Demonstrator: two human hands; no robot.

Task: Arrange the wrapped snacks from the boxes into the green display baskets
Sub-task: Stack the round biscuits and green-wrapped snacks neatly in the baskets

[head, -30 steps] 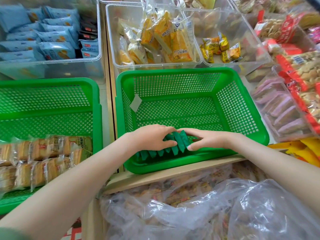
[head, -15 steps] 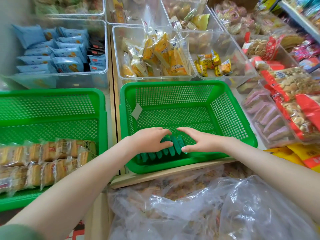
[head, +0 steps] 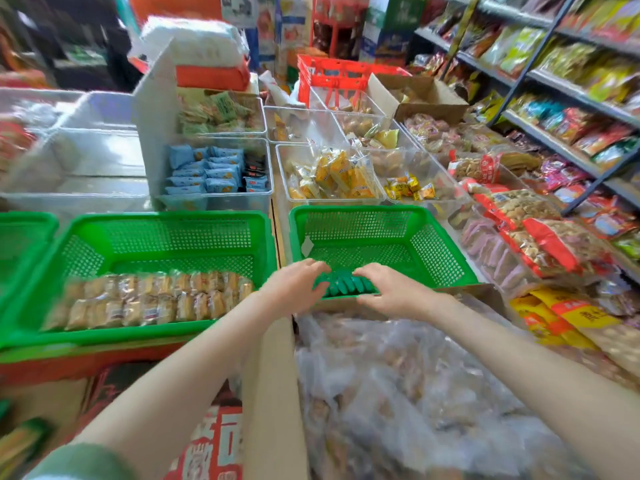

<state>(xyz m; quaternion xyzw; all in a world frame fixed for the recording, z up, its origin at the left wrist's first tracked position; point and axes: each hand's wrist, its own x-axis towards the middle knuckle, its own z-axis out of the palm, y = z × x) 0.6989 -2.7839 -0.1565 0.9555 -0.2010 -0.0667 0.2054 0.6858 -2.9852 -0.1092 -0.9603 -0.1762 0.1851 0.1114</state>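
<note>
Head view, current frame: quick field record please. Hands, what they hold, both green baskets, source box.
left hand: fingers curled over the left end of the green packets
right hand: grips the right end of the same row
green packets: one overlapping row at the front wall inside the right basket
left basket: two rows of brown wrapped snacks along the front
box: cardboard, below the hands, holds a clear bag of snacks
image quality: motion blur, labels unreadable

A red crate (head: pixel 341 79) stands toward the counter's far edge. Nearer, two clear bins sit side by side: the left bin (head: pixel 214 202) holds blue packets (head: pixel 204 169), the right bin (head: pixel 377 199) yellow packets (head: pixel 341 176). A metal shelf rack (head: pixel 554 98) of bagged goods lines the right.
</note>
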